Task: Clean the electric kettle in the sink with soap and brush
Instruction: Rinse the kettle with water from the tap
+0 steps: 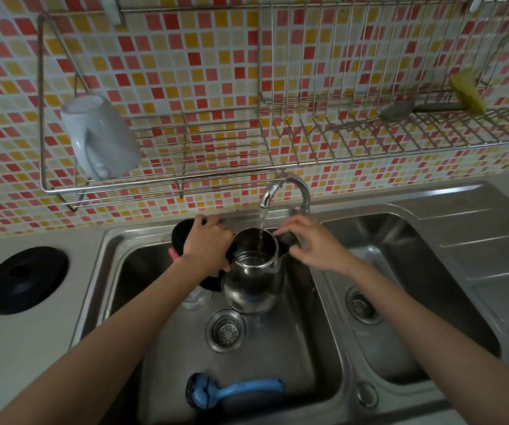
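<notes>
Now I am filling the kettle (254,271) under the tap (284,191).
Left hand (207,240) is gripping its handle; right hand (311,243) is hovering spread; wet steel is likely getting heavier, slippery.

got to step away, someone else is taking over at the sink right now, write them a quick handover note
Left hand: gripping the black handle of the kettle, holding it upright in the left sink basin.
Right hand: open, fingers spread beside the kettle's rim, holding nothing.
Tap: running, stream falling into the open kettle.
Brush: blue-handled, lying in the same basin near the front edge, not in use.
Kettle base: on the counter left of the sink.
Done: kettle is in the sink and taking water.
Left: pick up the brush, soap and scrub, rinse. No soap bottle is clearly visible.
</notes>
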